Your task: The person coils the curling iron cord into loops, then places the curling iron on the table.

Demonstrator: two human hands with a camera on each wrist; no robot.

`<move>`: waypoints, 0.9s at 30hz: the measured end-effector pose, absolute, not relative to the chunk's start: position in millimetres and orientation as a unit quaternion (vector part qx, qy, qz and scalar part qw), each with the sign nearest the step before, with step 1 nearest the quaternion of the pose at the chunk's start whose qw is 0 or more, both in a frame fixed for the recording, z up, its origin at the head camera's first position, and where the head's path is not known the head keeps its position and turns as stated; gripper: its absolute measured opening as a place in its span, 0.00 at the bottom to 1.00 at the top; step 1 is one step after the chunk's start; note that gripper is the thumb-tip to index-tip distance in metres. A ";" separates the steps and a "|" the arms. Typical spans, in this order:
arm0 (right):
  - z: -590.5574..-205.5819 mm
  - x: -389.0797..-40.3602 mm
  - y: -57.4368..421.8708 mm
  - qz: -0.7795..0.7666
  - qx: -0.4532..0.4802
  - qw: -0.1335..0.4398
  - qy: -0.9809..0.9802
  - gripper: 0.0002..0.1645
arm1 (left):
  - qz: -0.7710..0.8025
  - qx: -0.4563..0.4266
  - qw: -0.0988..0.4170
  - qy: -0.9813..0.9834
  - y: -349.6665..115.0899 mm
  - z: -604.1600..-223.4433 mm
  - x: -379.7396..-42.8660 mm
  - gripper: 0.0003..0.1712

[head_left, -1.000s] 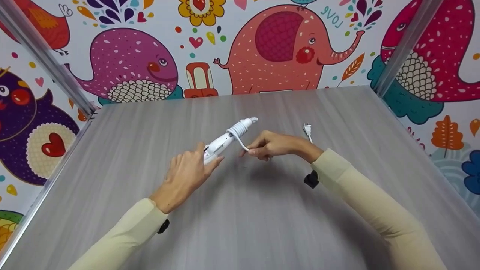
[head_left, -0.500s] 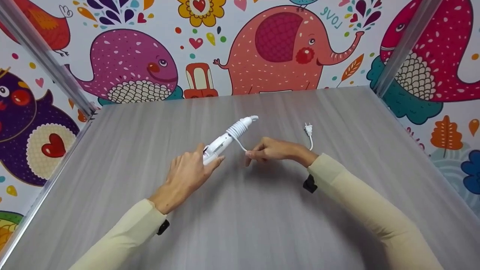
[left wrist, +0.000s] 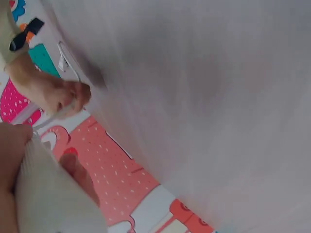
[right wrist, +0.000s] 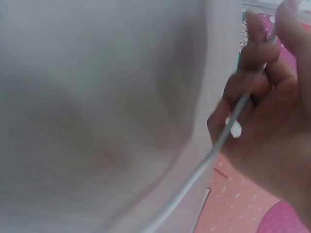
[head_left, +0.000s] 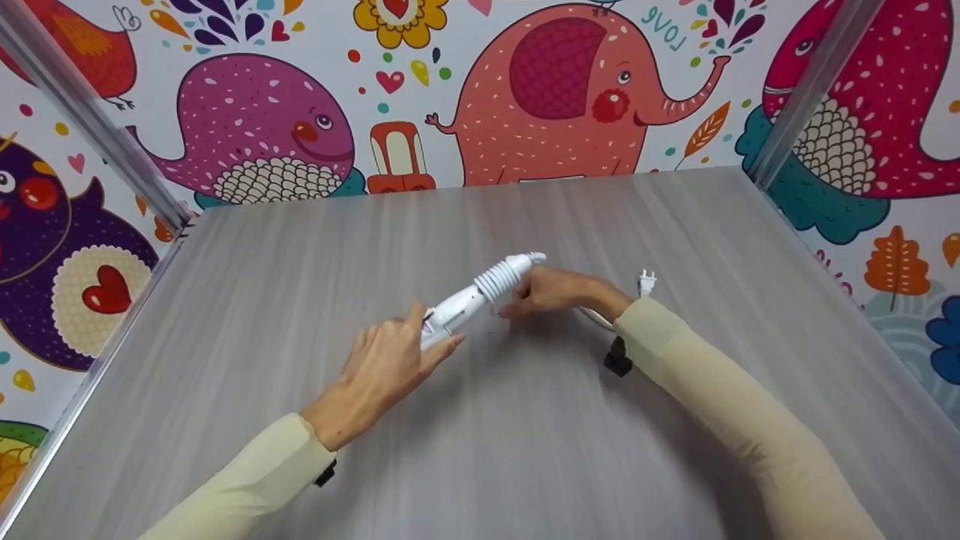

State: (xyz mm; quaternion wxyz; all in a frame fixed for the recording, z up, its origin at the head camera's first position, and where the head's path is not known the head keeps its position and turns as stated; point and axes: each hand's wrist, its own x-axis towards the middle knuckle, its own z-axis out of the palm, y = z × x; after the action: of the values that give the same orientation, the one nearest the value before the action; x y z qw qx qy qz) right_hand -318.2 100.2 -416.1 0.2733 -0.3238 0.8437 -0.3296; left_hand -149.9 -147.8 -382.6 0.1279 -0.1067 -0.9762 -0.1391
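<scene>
My left hand [head_left: 386,356] grips a white hair styling iron [head_left: 459,306] over the table, its handle end pointing up and to the right. White cord [head_left: 499,281] is wound in several turns round that end. Beside the coils, my right hand [head_left: 551,291] holds the cord's loose part with curled fingers. In the right wrist view, the cord [right wrist: 194,174] runs across the palm and through the fingers. A two-pin plug [head_left: 646,283] at the cord's end shows beyond the right wrist. The iron's lower part is hidden by the left hand.
A grey wood-grain table [head_left: 480,450] lies under both hands. Printed cartoon walls [head_left: 420,90] stand behind it and at the sides, with metal posts [head_left: 814,97] at the far corners. A small black device [head_left: 618,358] is strapped under the right wrist.
The left hand and iron have moved a little right and down. My right hand has come up beside the coils from just below them. The plug has shifted right.
</scene>
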 end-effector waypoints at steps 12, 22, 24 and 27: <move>-386.3 -329.4 93.3 -0.287 -0.407 0.131 0.858 0.16 | -0.134 -0.147 0.120 -0.973 -141.5 -383.6 -142.1 0.30; -354.6 -314.6 69.0 -0.216 -0.354 0.123 0.902 0.20 | -0.101 -0.214 0.108 -0.966 -137.3 -400.6 -148.0 0.27; -348.5 -311.3 63.8 -0.196 -0.356 0.098 0.908 0.19 | -0.097 -0.216 0.118 -0.964 -136.9 -405.5 -152.2 0.27; -341.4 -306.6 58.8 -0.166 -0.354 0.076 0.917 0.18 | -0.100 -0.219 0.118 -0.964 -136.4 -410.7 -157.8 0.27</move>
State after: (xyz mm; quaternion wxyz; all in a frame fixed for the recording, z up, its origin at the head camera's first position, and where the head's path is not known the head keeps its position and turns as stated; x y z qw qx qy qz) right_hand -306.6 58.8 -341.4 0.0763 -0.3540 0.9172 -0.1664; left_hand -157.8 -136.4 -410.7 0.1177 -0.2186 -0.9635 -0.0998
